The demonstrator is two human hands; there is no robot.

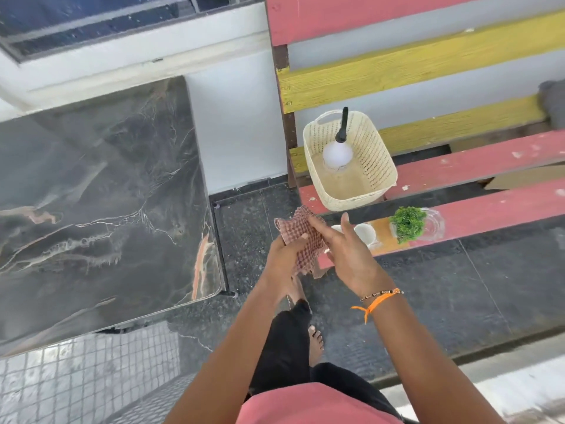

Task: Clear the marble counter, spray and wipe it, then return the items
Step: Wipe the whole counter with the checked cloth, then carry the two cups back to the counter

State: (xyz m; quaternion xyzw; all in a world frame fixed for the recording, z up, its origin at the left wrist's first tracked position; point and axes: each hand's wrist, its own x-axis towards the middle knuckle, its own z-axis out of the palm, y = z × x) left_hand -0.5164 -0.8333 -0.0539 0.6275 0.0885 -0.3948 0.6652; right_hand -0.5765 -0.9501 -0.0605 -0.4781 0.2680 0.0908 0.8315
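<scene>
The left hand grips the checked cloth from below, and the right hand pinches it under the thumb, with the other fingers loose. The marble table lies to their left, nearer to the left hand, I think; the basket stands ahead on the right.

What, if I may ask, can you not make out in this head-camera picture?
- Head view: the small white cups on the wooden tray; the right hand covers part, so their count is unclear.
- Head view: a grey object on the pink slatted bench, cut off by the right edge.
- Head view: whether the right hand grips the red checked cloth; its own back hides the fingertips.
</scene>
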